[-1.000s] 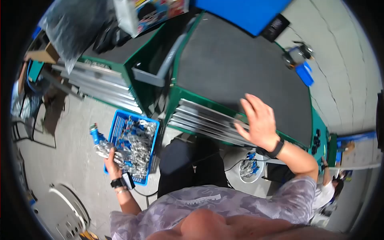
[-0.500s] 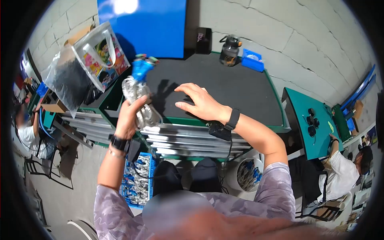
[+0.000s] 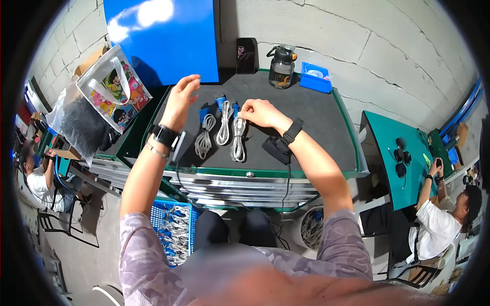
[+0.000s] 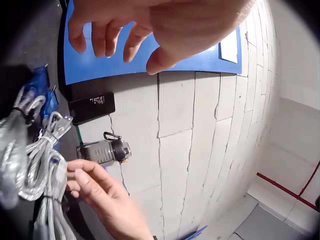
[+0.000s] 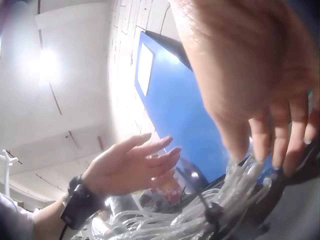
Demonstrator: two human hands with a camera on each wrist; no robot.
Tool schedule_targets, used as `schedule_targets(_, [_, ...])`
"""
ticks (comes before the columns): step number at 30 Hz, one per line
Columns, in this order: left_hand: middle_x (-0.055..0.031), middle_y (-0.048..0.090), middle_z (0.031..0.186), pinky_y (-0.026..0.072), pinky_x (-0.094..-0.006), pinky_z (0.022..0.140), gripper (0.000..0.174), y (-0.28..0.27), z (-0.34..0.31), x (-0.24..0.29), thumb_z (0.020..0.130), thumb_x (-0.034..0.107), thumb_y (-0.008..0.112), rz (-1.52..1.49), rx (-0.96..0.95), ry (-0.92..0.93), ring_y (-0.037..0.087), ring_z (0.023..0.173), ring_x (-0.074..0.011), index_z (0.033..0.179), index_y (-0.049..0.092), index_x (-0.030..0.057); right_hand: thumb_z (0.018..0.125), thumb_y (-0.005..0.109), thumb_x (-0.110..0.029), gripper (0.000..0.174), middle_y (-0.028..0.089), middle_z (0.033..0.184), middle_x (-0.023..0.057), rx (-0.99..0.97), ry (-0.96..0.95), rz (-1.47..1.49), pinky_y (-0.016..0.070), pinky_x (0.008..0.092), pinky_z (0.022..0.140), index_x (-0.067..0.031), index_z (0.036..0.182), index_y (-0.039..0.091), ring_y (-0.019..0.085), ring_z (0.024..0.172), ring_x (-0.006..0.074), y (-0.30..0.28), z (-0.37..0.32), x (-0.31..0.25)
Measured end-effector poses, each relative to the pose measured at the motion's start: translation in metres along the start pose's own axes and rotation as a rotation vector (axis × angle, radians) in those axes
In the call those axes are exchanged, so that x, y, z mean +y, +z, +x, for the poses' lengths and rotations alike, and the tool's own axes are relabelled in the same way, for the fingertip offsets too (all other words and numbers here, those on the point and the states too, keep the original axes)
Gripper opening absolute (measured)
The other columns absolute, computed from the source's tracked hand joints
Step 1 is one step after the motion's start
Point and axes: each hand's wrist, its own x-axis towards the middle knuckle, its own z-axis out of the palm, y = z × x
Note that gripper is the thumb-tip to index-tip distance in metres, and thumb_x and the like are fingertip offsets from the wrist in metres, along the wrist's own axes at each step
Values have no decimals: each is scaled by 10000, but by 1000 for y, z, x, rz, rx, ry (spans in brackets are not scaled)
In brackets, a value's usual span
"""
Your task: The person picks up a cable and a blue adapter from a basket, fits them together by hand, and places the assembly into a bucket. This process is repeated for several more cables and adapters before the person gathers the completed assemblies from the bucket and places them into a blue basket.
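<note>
Three coiled cables with blue connectors lie side by side on the dark mat point(image 3: 306, 127): a left cable point(image 3: 203, 138), a middle cable point(image 3: 224, 125) and a right cable point(image 3: 238, 142). My right hand point(image 3: 265, 113) pinches the right cable near its connector end, which the fingers partly cover. In the left wrist view that hand point(image 4: 107, 200) has its fingertips against the clear-wrapped cable point(image 4: 50, 180). Raised over the mat's left part, my left hand point(image 3: 179, 104) holds nothing, its fingers loosely bent and apart from the cables; the right wrist view also shows it point(image 5: 135, 167).
Behind the mat stand a blue panel point(image 3: 168, 46), a phone point(image 3: 246, 56), a bottle point(image 3: 282, 69) and a blue tray point(image 3: 316, 79). A printed bag point(image 3: 115, 92) is at left. Below are a blue basket point(image 3: 193, 224) and a white bucket point(image 3: 298, 229) of cables. People sit on both sides.
The cables my left hand carried over from the basket now lie on the mat, let go by that hand. My right hand, empty before, has come to the right cable.
</note>
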Motion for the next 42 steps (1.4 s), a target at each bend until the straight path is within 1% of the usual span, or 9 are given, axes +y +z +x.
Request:
schedule_targets(7, [-44,684,1003,486,-281,768,205,-4,68,-42,906,178,671,-590,68,-207,630,883,-136,1067,650,52,878,642,-515,531,660,666,98,-42,16,-46,500,357,627,-24,1071,587,660,630,213,-3,-23,-21])
schedule_targets(9, [-41,689,975,491,-275,761,191,-14,75,-58,894,165,686,-658,44,-225,635,874,-136,1044,654,51,881,641,-503,541,659,673,106,-40,0,-29,494,372,641,-60,1179,554,659,654,258,-5,-29,-30])
schedule_targets(10, [-38,689,974,492,-276,758,192,-17,74,-64,893,165,688,-671,39,-250,633,873,-132,1045,654,53,877,620,-497,520,704,933,183,-142,66,-53,511,471,826,-132,1243,561,672,906,384,-14,-33,-43])
schedule_targets(14, [6,687,946,503,-274,752,178,-17,65,-65,920,184,659,-644,-9,-261,629,831,-90,1061,654,76,861,524,-35,308,621,975,92,-113,-276,-191,507,412,804,-162,1074,707,603,975,295,-11,-40,-37])
schedule_targets(23, [22,634,936,495,-245,802,228,29,17,-16,943,227,625,-476,-379,-20,609,830,-59,1113,606,75,700,657,18,306,520,953,74,-34,-416,-270,479,364,802,-116,975,657,536,950,282,-6,-39,-34])
schedule_targets(26, [14,642,1000,469,-265,857,256,36,17,-23,945,247,624,-423,-412,-54,605,910,-71,1141,608,82,799,695,-40,280,547,1011,60,247,-344,10,477,320,820,-97,1062,617,562,935,218,-17,-25,-30])
schedule_targets(30, [-25,608,1208,415,-295,945,377,44,16,-28,965,331,588,-229,-319,-55,550,1096,-111,1253,587,88,998,556,-249,217,617,1057,44,272,-80,1145,507,306,849,-80,1135,559,589,967,125,-32,-16,-12])
schedule_targets(36, [-17,611,1214,394,-276,934,517,49,8,-28,1001,476,467,-68,-468,-92,536,1100,-105,1344,546,97,995,560,-261,218,626,1062,54,249,-81,1561,521,321,851,-72,1095,599,594,922,143,-30,-11,-4])
schedule_targets(42, [44,596,983,422,-200,785,447,51,4,-25,959,400,601,27,-607,-107,493,825,-45,1253,603,63,988,578,-252,179,622,973,25,272,-60,1616,524,303,829,-83,1037,611,581,863,122,-26,-7,4])
